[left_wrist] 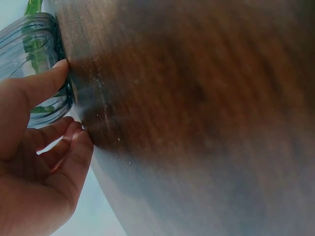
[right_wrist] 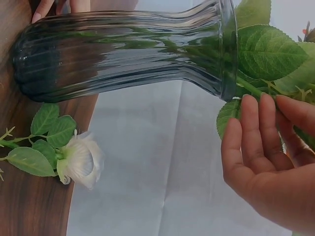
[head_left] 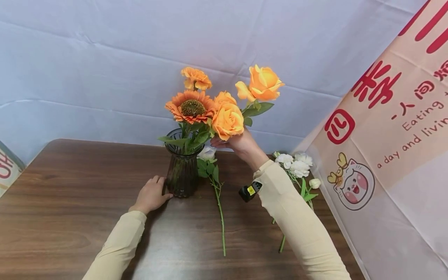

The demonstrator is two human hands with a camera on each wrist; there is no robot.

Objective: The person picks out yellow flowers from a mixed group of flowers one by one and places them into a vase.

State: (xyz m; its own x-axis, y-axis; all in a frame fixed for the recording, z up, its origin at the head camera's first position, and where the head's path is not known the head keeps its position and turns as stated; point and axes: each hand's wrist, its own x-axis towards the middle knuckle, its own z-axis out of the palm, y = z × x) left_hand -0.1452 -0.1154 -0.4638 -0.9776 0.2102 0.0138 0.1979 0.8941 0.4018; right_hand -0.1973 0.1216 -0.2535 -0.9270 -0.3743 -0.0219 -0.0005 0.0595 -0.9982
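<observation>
A dark, ribbed glass vase (head_left: 182,175) stands on the table, with an orange sunflower (head_left: 192,107) and an orange ruffled flower (head_left: 196,79) in it. At its foot, my left hand (head_left: 150,195) rests against the glass, thumb in front and the other fingertips low at the side. Beside the rim, my right hand (head_left: 241,144) pinches a green stem (right_wrist: 250,87) of the orange roses (head_left: 228,121); their heads and leaves partly cover the fingers. A larger orange rose (head_left: 265,83) rises above that hand. In the right wrist view, the stem slants into the vase mouth.
One white rose (head_left: 207,153) lies right of the vase, its stem pointing towards me. More white flowers (head_left: 299,167) lie at the table's right side, partly behind my right sleeve. A pale cloth (head_left: 122,77) hangs behind the table (head_left: 87,186), and a printed banner (head_left: 388,128) borders the right.
</observation>
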